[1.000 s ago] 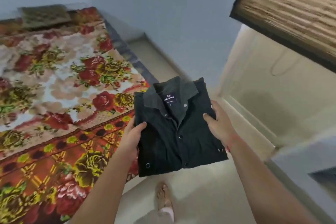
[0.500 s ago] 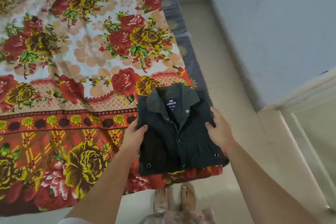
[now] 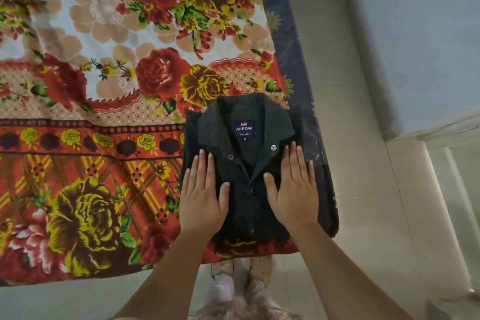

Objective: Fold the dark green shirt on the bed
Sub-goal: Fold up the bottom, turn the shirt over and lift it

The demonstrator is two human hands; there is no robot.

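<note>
The dark green shirt (image 3: 246,163) lies folded into a compact rectangle at the bed's near right corner, collar away from me and a blue brand label showing. My left hand (image 3: 204,195) lies flat on its left half, fingers straight. My right hand (image 3: 292,189) lies flat on its right half, thumb near the button placket. Both palms press down on the cloth.
The bed (image 3: 104,112) carries a floral red, yellow and cream spread, with a dark blue sheet edge (image 3: 293,41) along its right side. Pale floor (image 3: 350,138) runs to the right of the bed, bounded by a grey wall (image 3: 415,34). My feet (image 3: 241,280) stand below the bed edge.
The shirt, held by its sides in the air a second ago, has come down onto the bed corner. Both hands let go of its edges and now lie flat on top.
</note>
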